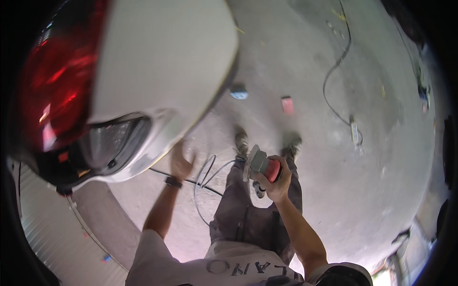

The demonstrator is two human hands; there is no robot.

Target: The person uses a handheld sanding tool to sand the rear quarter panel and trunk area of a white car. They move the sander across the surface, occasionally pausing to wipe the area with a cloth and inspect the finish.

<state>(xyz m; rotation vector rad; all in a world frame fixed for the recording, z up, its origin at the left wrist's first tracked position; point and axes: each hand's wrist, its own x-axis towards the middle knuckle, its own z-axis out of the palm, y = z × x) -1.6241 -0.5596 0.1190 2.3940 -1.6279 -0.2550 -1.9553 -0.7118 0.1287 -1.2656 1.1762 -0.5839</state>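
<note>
My right hand grips a hand-held sander with a grey body, a red grip and a round pad facing left. It is held above my legs, clear of the car. My left hand has its fingers apart and holds nothing; it is at the lower edge of a white car bumper, and whether it touches the edge I cannot tell. A red tail light adjoins the white panel on the left. Beneath it a dark recess opens in the bumper.
A hose and a dark cable loop on the floor by my legs. A light blue object and a pink block lie beyond my feet. Further right, a cable runs to a power strip.
</note>
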